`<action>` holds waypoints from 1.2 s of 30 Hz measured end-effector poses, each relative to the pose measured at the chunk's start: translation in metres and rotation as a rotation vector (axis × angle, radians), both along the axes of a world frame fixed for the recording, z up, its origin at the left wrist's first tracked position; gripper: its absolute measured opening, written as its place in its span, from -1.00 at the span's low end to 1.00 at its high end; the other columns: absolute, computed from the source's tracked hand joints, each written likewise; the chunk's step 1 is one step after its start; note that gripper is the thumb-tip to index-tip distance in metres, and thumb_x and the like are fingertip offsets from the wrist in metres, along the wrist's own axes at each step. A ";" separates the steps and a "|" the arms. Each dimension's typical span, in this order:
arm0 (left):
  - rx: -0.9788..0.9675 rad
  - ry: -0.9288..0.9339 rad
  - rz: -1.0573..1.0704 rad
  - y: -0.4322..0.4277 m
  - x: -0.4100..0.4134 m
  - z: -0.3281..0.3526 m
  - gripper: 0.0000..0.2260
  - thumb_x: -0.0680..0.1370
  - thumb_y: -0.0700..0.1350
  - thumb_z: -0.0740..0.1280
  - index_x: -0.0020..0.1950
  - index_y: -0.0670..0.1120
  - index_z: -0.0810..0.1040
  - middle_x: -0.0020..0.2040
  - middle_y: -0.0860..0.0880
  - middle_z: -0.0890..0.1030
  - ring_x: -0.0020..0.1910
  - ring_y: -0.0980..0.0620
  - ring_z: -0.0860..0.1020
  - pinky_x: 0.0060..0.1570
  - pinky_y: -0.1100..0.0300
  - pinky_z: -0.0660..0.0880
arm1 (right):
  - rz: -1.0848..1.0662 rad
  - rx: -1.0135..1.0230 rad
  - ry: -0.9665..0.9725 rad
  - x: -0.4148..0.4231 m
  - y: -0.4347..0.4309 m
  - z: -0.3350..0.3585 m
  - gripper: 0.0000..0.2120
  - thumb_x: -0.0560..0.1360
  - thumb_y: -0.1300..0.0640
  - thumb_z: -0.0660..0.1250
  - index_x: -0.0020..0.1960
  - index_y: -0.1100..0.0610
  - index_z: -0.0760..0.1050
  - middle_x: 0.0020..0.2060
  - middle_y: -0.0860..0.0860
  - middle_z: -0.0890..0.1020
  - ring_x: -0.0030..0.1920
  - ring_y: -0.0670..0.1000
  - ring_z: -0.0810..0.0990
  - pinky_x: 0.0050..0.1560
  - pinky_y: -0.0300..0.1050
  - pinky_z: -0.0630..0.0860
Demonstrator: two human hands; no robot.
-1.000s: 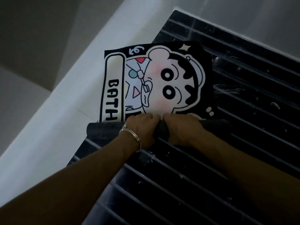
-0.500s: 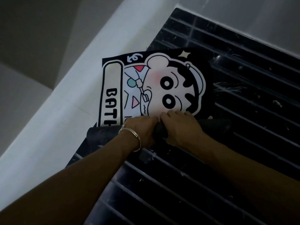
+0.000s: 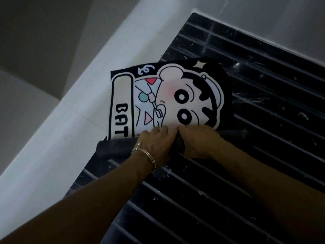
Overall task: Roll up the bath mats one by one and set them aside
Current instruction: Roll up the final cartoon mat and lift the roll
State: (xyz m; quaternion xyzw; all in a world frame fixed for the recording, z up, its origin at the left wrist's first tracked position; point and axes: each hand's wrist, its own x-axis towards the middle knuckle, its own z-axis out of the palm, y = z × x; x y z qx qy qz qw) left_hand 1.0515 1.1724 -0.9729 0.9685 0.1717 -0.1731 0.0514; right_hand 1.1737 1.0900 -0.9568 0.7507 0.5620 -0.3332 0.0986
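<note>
A black bath mat with a cartoon child's face and the letters "BAT" lies flat on a dark slatted surface. Its near end is wound into a dark roll that runs left to right under my hands. My left hand, with a thin bracelet on the wrist, presses on the roll near its middle. Beside it, touching, my right hand grips the roll too. The right end of the roll pokes out past my right hand.
The slatted black surface stretches to the right and toward me, scratched and dusty. A pale ledge runs diagonally along its left side, and the mat's left edge overhangs it. Grey wall fills the upper left.
The roll has moved farther up the mat: the "H" of the lettering and the lower part of the face are now covered. Both hands moved forward with it.
</note>
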 end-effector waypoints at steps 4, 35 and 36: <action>-0.071 0.008 0.112 0.006 0.003 -0.002 -0.59 0.47 0.11 0.34 0.22 -0.03 0.33 0.09 -0.02 0.54 0.05 -0.05 0.55 -0.15 0.13 0.38 | 0.002 0.081 -0.055 -0.007 -0.002 -0.005 -0.51 0.44 -0.04 0.38 0.27 0.06 0.27 0.16 0.06 0.46 0.14 0.11 0.45 0.13 0.01 0.34; -0.202 0.045 0.065 0.028 0.001 0.001 -0.54 0.41 0.11 0.40 0.21 -0.03 0.38 0.11 -0.04 0.53 0.07 -0.06 0.54 -0.10 0.12 0.45 | 0.037 0.250 -0.294 -0.018 -0.001 -0.017 -0.37 0.23 -0.05 0.55 0.19 0.09 0.38 0.09 0.10 0.51 0.06 0.17 0.50 0.06 0.07 0.43; -0.230 0.033 0.078 0.031 0.001 0.003 -0.56 0.40 0.12 0.40 0.19 -0.02 0.40 0.09 -0.02 0.55 0.04 -0.05 0.55 -0.13 0.15 0.43 | 0.021 0.344 -0.364 -0.022 -0.004 -0.019 -0.35 0.16 -0.09 0.59 0.14 0.09 0.43 0.02 0.10 0.55 -0.02 0.18 0.54 -0.01 0.07 0.47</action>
